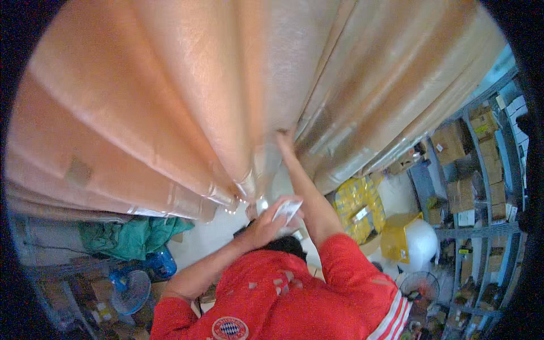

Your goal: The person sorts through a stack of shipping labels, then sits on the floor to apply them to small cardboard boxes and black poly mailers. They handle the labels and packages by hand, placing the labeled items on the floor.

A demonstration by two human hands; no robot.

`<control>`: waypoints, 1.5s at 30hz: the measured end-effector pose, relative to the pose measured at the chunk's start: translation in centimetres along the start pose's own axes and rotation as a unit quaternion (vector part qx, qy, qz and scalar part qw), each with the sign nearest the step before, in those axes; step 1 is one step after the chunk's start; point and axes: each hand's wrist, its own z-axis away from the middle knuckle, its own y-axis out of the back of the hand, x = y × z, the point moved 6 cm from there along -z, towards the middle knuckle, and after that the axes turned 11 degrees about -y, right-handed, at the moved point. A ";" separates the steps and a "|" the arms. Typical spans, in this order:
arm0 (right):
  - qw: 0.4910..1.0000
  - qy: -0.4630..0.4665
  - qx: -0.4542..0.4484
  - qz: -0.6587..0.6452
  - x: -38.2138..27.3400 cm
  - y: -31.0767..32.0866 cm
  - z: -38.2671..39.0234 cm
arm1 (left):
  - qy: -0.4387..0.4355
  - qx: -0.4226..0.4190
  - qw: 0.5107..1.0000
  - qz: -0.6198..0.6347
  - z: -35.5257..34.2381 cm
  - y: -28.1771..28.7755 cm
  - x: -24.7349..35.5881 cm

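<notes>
Head view: left hand (pixel 266 224) grips a small white piece (pixel 286 211) just below the upright rolls (pixel 187 102), while right hand (pixel 283 139) presses up between them, fingers hidden.

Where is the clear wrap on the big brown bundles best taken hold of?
Probably at the wrap's bunched lower edge, coming from below. There it hangs in loose, shiny folds a hand could pinch, while higher up it lies smooth over the bundles. The right hand reaches into the seam above, and the left hand holds a white piece.
</notes>
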 end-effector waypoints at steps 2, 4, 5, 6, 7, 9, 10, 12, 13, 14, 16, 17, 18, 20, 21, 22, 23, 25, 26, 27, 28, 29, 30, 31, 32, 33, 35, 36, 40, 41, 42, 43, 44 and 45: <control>0.997 0.023 -0.073 0.030 -1.0 -6.0 3.8 | -0.036 -0.009 0.997 -0.066 -4.6 3.3 5.7; 0.972 0.089 -0.209 0.060 -2.2 -11.2 10.2 | -0.082 -0.005 0.978 -0.194 -8.4 7.6 9.9; 0.944 0.124 -0.296 0.075 -3.1 -13.5 13.6 | -0.102 0.007 0.947 -0.303 -9.2 10.2 11.9; 0.906 0.157 -0.385 0.084 -3.9 -15.6 17.1 | -0.123 0.019 0.904 -0.410 -9.7 13.1 13.7; 0.859 0.186 -0.468 0.090 -4.9 -17.2 20.3 | -0.112 0.053 0.881 -0.457 -10.0 16.6 15.0; 0.774 0.227 -0.584 0.095 -6.4 -18.9 24.3 | -0.084 0.159 0.843 -0.506 -9.7 25.7 18.2; 0.733 0.238 -0.629 0.100 -6.9 -19.6 25.1 | -0.072 0.219 0.830 -0.508 -8.5 30.5 19.6; 0.688 0.247 -0.671 0.121 -7.1 -20.9 23.9 | -0.146 0.257 0.746 -0.597 -4.6 38.4 23.6; 0.682 0.246 -0.675 0.134 -6.8 -21.7 22.1 | -0.143 0.297 0.745 -0.579 -2.0 42.7 25.1; 0.695 0.240 -0.661 0.150 -6.3 -22.5 18.8 | -0.148 0.354 0.732 -0.563 1.2 46.0 25.6; 0.726 0.218 -0.626 0.183 -4.4 -23.9 12.2 | -0.123 0.511 0.688 -0.500 8.7 51.5 25.9; 0.756 0.193 -0.591 0.207 -3.1 -24.1 7.6 | -0.121 0.493 0.653 -0.562 11.2 52.1 26.3; 0.783 0.162 -0.554 0.234 -1.7 -24.1 2.8 | -0.066 0.531 0.612 -0.583 13.4 53.4 26.2; 0.833 0.123 -0.464 0.274 1.0 -22.3 -6.4 | 0.016 0.622 0.585 -0.520 15.8 55.5 25.6; 0.851 0.126 -0.416 0.294 2.1 -21.1 -10.6 | 0.014 0.602 0.559 -0.570 15.1 55.3 25.8; 0.861 0.200 -0.371 0.285 2.3 -20.2 -13.8 | 0.014 0.627 0.564 -0.537 14.4 55.6 25.6; 0.871 0.207 -0.342 0.285 3.5 -18.3 -16.5 | 0.017 0.643 0.563 -0.518 12.9 55.8 25.2; 0.860 0.157 -0.326 0.360 6.4 -16.4 -21.8 | -0.009 0.658 0.571 -0.490 8.7 56.9 24.9; 0.852 0.077 -0.313 0.412 8.5 -15.5 -23.8 | -0.020 0.652 0.569 -0.501 6.5 57.6 25.0; 0.815 0.030 -0.331 0.475 10.3 -14.9 -25.7 | -0.029 0.647 0.566 -0.509 4.3 58.4 25.0; 0.794 -0.002 -0.341 0.503 11.7 -14.6 -27.4 | -0.037 0.643 0.563 -0.517 2.3 59.3 25.3; 0.801 -0.007 -0.325 0.502 12.5 -14.2 -28.4 | -0.040 0.645 0.551 -0.528 0.8 60.4 25.8; 0.779 0.010 -0.332 0.531 13.3 -14.5 -29.4 | -0.059 0.668 0.549 -0.499 -0.5 61.8 26.3; 0.748 -0.040 -0.327 0.577 14.6 -14.5 -30.6 | -0.075 0.691 0.541 -0.473 -1.3 63.0 26.8; 0.696 -0.079 -0.380 0.604 15.7 -14.7 -31.8 | -0.091 0.711 0.536 -0.446 -1.9 64.0 27.3; 0.654 -0.074 -0.380 0.650 16.2 -15.7 -32.8 | -0.109 0.729 0.529 -0.421 -2.6 65.2 28.2; 0.653 -0.108 -0.392 0.639 16.2 -17.6 -35.2 | -0.139 0.733 0.508 -0.431 -3.5 66.7 29.8; 0.638 -0.136 -0.414 0.636 16.1 -18.5 -36.0 | -0.142 0.742 0.493 -0.432 -3.5 67.3 30.3; 0.672 -0.025 -0.435 0.599 12.2 -27.6 -38.8 | -0.178 0.801 0.433 -0.373 -3.3 69.3 31.1; 0.674 -0.017 -0.473 0.568 11.2 -30.3 -39.1 | -0.186 0.801 0.422 -0.381 -3.4 69.5 31.5; 0.691 0.016 -0.497 0.525 9.8 -32.8 -39.0 | -0.188 0.805 0.412 -0.384 -3.4 69.9 31.8; 0.699 0.036 -0.505 0.505 8.5 -35.0 -39.0 | -0.191 0.808 0.402 -0.386 -3.6 70.2 32.2; 0.697 0.053 -0.528 0.481 7.3 -37.4 -38.9 | -0.190 0.811 0.395 -0.389 -3.9 70.5 32.6; 0.690 0.060 -0.543 0.474 6.1 -39.2 -38.7 | -0.180 0.814 0.386 -0.394 -4.2 70.9 33.0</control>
